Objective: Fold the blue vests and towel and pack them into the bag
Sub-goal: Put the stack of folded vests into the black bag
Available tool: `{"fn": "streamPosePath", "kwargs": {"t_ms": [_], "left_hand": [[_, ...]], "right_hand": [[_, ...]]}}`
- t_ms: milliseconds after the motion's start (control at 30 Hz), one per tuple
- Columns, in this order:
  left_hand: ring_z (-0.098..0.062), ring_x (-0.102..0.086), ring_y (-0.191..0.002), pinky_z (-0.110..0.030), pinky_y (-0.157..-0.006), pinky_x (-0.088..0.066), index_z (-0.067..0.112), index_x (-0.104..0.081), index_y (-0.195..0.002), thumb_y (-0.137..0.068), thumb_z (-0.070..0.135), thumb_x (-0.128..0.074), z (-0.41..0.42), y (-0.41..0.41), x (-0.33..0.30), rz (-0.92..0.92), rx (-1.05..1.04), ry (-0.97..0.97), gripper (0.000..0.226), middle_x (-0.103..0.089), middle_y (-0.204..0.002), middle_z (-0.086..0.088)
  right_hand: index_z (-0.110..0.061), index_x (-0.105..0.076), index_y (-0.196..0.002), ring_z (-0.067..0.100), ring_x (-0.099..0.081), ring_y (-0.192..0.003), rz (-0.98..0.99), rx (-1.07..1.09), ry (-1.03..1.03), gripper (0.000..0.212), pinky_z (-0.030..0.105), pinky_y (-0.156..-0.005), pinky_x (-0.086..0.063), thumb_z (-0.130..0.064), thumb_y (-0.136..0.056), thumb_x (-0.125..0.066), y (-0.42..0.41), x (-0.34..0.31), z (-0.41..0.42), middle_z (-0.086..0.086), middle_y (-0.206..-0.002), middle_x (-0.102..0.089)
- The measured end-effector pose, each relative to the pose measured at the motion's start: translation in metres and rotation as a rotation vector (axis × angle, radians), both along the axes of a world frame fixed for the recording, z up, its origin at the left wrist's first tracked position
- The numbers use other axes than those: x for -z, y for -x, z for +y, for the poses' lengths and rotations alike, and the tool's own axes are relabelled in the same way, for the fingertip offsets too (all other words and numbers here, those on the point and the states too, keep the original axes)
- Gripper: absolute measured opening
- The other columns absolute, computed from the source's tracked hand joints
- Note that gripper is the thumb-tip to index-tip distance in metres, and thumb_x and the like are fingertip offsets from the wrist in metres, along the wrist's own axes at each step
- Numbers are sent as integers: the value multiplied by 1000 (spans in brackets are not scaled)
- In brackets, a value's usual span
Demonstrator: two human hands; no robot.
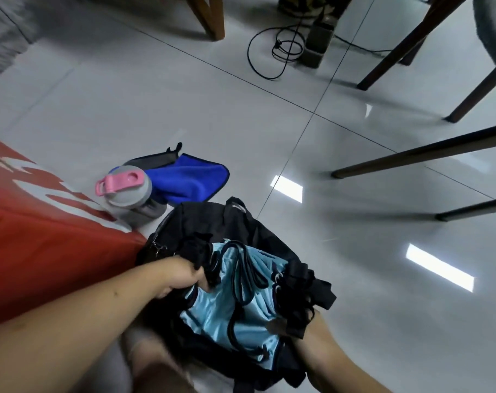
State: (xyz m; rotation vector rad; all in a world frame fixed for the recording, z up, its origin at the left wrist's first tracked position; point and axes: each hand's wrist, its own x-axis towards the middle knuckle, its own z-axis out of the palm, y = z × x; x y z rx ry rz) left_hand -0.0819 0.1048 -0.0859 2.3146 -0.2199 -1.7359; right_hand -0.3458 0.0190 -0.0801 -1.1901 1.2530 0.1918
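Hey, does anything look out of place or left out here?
Yes. The towel lies on the floor beside the bottle, outside the bag, while the vests are already inside it.

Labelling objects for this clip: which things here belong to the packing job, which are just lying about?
Job:
black fabric bag
light blue shiny vests in it
royal blue towel on floor
left hand, right hand, both gripping bag

Lying about:
grey bottle with pink lid
black cable
red mat
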Motion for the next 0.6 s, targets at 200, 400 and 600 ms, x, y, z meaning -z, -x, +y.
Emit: {"fn": "streamPosePath", "kwargs": {"t_ms": [200,400,600], "left_hand": [[-26,-72,-80,-42,-79,-63,12,-74,-84,-47,4,-86,0,9,42,-87,-111,122,40,-76,-82,-8],[-35,-71,-80,-47,-77,-59,0,-68,-107,-37,12,-78,-2,1,41,122,-520,249,72,-74,-91,-21],[-32,-74,-81,-35,-76,-60,7,-80,-94,-71,32,-78,-31,-3,25,287,-630,322,34,-76,-97,-19]], "right_hand": [[-7,-65,-97,10,-69,-59,-1,177,-123,23,23,-51,-51,-1,-79,-77,-10,12,2,-3,-69,-72],[-10,-61,-86,4,-59,-51,57,103,-53,19,20,-48,-46,1,-79,-75,-7,22,6,-8,-59,-64],[-9,-66,-79,4,-58,-56,44,27,70,20,16,-53,-44,6,-91,-61,-2,23,14,-4,-62,-64]]}}
